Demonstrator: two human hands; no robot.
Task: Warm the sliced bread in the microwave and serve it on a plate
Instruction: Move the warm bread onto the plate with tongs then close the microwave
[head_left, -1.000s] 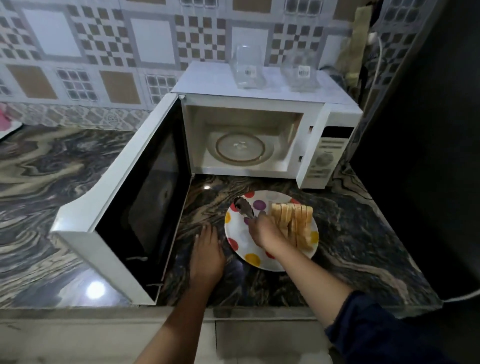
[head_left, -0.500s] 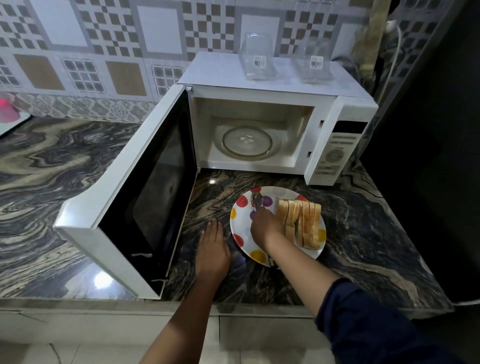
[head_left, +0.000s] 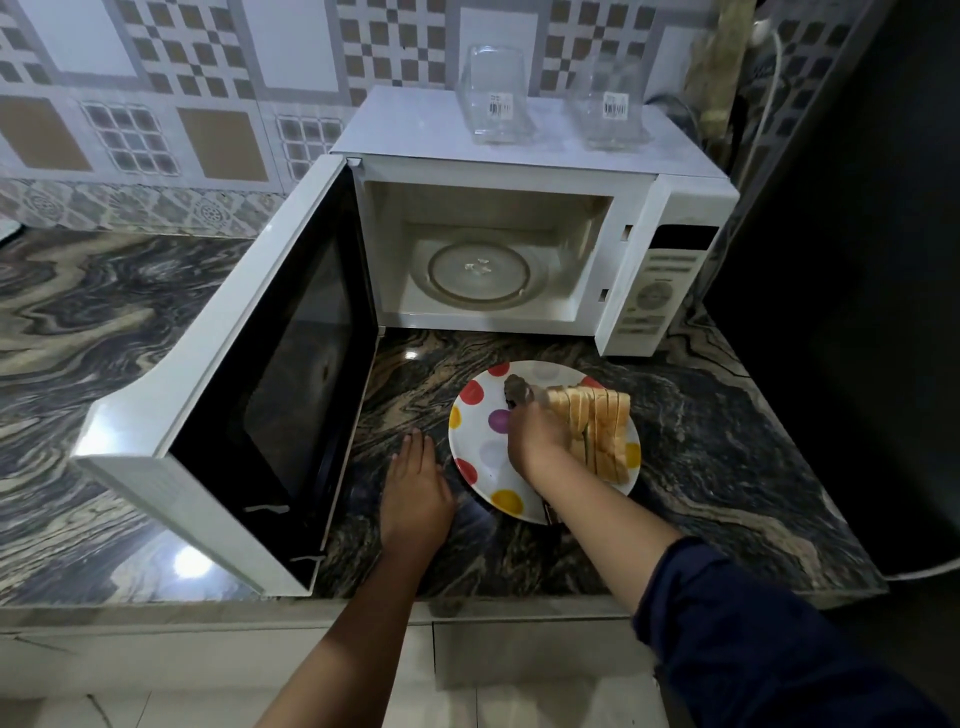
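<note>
Left hand (head_left: 415, 488): fingers straight, flat on dark marbled stone counter (head_left: 701, 441), holding nothing | round white polka-dot plate (head_left: 480, 457): just right of those fingertips | right hand (head_left: 537, 441): fingers curled round grey metal tongs (head_left: 516, 388) | row of tan sliced bread (head_left: 602, 431): on plate, just right of gripping fingers | advice: squeeze lightly, lift slices level.

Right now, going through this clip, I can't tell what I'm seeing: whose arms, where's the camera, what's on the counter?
No machine here: a person wears one camera on the head, looking down at their own arms. The left hand rests flat on the marble counter. The right hand grips what look like metal tongs over a spotted plate holding sliced bread. Behind, the microwave stands open, its turntable bare; two clear containers sit on top.
</note>
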